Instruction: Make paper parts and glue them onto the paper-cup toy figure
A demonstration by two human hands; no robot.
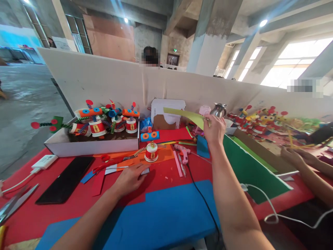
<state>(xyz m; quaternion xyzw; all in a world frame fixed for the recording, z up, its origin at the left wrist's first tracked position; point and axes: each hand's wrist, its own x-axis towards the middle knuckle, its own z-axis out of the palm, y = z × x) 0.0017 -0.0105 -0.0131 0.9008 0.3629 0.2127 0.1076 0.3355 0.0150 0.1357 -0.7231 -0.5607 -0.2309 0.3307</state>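
My right hand is raised over the back of the table, its fingers pinched on one end of a yellow-green paper strip. The strip stretches left in front of a white box. My left hand rests low on the red tabletop, thumb and fingers around a small grey-blue cylinder whose end pokes out. Just beyond it stands a paper-cup figure with a blue tube head and orange eyes. Red-handled scissors and paper strips lie left of that hand.
A white tray holds several paper-cup figures. A pink glue gun with a black cord lies mid-table. Blue sheet, black phone and large scissors are nearer. A green-sided box stands right, beside another person's hands.
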